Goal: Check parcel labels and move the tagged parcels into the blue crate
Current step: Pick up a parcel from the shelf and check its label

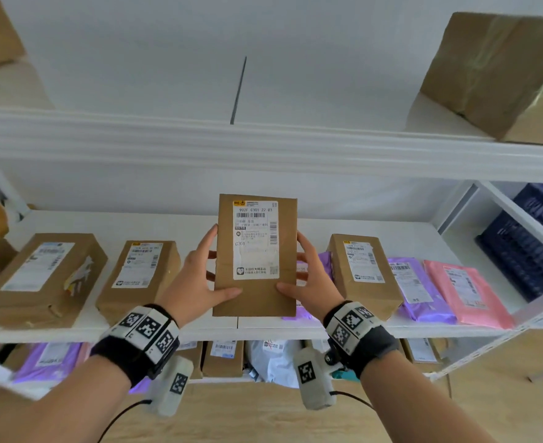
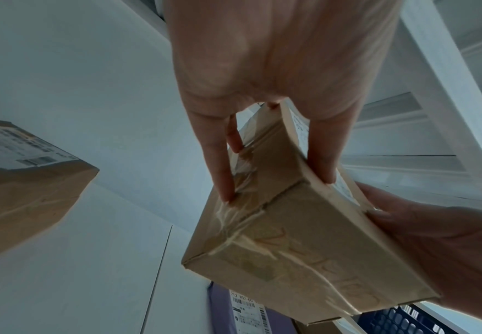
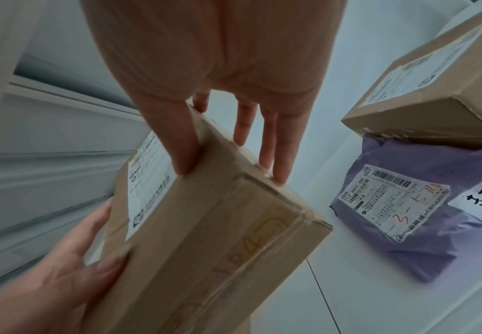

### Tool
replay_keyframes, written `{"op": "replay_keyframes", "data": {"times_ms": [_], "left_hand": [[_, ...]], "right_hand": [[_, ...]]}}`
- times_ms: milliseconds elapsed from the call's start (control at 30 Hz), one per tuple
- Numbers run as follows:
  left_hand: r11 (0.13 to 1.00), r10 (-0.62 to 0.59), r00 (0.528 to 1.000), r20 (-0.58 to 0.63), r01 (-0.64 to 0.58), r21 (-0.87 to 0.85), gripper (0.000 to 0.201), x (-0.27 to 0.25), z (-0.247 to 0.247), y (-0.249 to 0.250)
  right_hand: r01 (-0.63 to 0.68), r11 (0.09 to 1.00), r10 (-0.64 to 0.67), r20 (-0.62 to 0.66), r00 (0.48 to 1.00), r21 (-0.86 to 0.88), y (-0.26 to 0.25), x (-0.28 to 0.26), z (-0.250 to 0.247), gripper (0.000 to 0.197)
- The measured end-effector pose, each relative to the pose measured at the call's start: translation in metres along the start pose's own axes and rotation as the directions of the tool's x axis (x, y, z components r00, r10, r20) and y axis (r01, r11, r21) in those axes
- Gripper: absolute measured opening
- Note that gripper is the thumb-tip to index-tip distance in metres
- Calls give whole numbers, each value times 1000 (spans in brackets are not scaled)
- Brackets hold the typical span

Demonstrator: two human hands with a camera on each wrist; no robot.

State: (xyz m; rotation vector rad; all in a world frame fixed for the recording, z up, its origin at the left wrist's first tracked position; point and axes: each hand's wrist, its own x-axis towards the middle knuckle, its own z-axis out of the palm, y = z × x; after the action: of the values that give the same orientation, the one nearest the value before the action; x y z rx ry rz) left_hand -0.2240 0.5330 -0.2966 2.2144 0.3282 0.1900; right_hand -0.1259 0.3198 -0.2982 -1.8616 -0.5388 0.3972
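**Parcel held up at the shelves**

The left hand (image 1: 196, 276) and right hand (image 1: 311, 279) clasp a brown parcel (image 1: 256, 255) upright, thumbs on its labelled face. Beyond the fingers, a white shelf (image 1: 174, 222) carries boxes and mailers; right of them sits the blue crate (image 1: 532, 247).

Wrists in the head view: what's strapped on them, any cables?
Both forearms are bare, no sleeves. Each wrist wears a dark band carrying white blocks with black square code markers. A pale pod with its own marker hangs under each wrist, trailing a thin black cable.
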Motion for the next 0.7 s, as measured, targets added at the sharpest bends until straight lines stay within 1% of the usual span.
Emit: {"op": "replay_keyframes", "data": {"times_ms": [267, 500, 700], "left_hand": [[1000, 14, 999, -37, -14, 3, 118, -4, -7, 8], [1000, 9, 1000, -29, -9, 2, 118, -4, -7, 8], [1000, -13, 1000, -12, 13, 16, 117, -4, -6, 5]], "right_hand": [[22, 1000, -22, -5, 1000, -19, -11, 0, 0, 95], [6, 999, -7, -9, 1000, -37, -11, 1, 3, 94], [-24, 994, 23, -6, 1000, -106, -11, 7, 13, 98]]}}
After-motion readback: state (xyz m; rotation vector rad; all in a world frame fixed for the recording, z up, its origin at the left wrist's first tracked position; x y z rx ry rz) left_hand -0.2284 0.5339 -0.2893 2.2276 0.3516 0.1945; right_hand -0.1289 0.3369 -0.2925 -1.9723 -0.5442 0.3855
